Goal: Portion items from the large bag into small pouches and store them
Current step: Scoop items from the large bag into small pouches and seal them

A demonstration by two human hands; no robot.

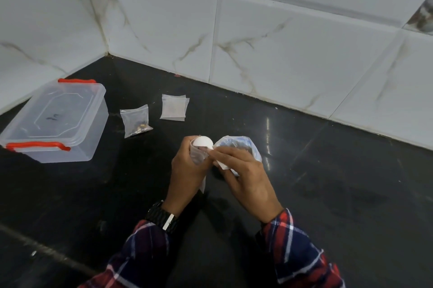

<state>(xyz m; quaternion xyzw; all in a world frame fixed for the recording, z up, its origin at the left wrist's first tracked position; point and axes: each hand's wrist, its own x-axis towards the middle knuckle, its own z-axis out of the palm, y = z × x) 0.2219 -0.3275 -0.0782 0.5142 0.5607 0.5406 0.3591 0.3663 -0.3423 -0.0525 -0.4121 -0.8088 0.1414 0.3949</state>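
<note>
My left hand (pixel 186 168) grips a small clear pouch (pixel 198 155) held upright, its mouth spread open at the top. My right hand (pixel 243 175) holds the large crumpled bag (pixel 243 145) with blue print beside it, fingers curled round the bag and its fingertips touching the pouch's rim. What lies inside the pouch is hidden. On the black counter behind, a filled small pouch (pixel 137 120) with brownish items lies flat. A short stack of empty pouches (pixel 174 107) lies to its right.
A clear plastic box (pixel 56 121) with red latches and its lid on stands at the left on the black counter (pixel 328 182). White marble-pattern tiled walls (pixel 281 41) close off the back and left, meeting in a corner.
</note>
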